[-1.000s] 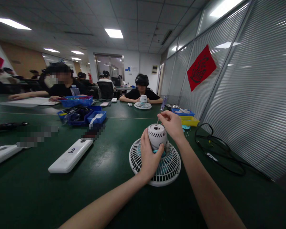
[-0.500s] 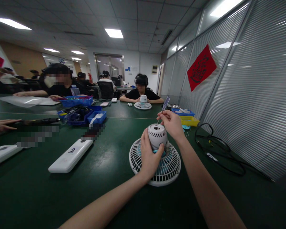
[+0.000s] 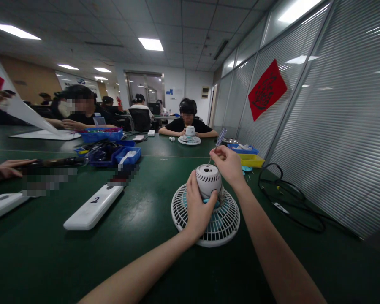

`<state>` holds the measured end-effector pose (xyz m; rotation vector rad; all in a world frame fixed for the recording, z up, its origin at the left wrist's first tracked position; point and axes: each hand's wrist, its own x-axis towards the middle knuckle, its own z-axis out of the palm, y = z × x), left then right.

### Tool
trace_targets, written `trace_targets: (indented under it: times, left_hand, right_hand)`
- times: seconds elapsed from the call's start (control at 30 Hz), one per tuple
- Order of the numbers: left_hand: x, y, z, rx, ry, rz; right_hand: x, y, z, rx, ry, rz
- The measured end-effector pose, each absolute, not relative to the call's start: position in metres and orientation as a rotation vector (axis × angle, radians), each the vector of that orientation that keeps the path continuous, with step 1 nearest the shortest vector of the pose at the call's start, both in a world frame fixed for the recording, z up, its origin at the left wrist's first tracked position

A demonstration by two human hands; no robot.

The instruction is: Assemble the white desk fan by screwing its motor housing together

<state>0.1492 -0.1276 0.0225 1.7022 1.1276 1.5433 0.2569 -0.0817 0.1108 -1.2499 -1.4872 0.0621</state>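
A small white fan [image 3: 223,226] lies face down on the green table [image 3: 145,261], its round motor housing [image 3: 208,179] pointing up. My left hand [image 3: 196,209] is wrapped round the near side of the housing and steadies it. My right hand [image 3: 228,165] pinches a thin screwdriver [image 3: 219,139] with a clear bluish handle; its tip rests on the top of the housing.
A white bar marked 2 [image 3: 93,206] lies to the left. Blue bins [image 3: 114,153] and a yellow tray [image 3: 251,160] sit further back. A black cable [image 3: 288,202] loops on the right. Another person's hand [image 3: 6,169] reaches in at left; other people sit across the table.
My hands and the fan have barely moved. At the far left another person's hand has come in over the table, and a white sheet has been lifted in the background.
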Motion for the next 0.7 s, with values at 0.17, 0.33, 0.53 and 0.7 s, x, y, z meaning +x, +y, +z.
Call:
trace_targets:
  times: [0.17,0.33,0.53,0.7]
  left_hand:
    - [0.1496,-0.1270,0.0216,1.697,1.115,1.551]
    - [0.1494,-0.1270,0.0215,1.692,1.100,1.549]
    - [0.1495,-0.1276,0.0216,1.692,1.115,1.547]
    - [0.1497,-0.1277,0.0218,1.702,1.115,1.551]
  right_hand:
    - [0.2573,-0.0796,0.1097,-1.191,-1.448,0.185]
    - [0.2560,-0.0818,0.1104,-1.171,-1.435,0.263]
    - [0.2559,-0.0827,0.1108,-1.175,-1.463,0.250]
    - [0.2563,-0.0817,0.1099,-1.196,-1.467,0.240]
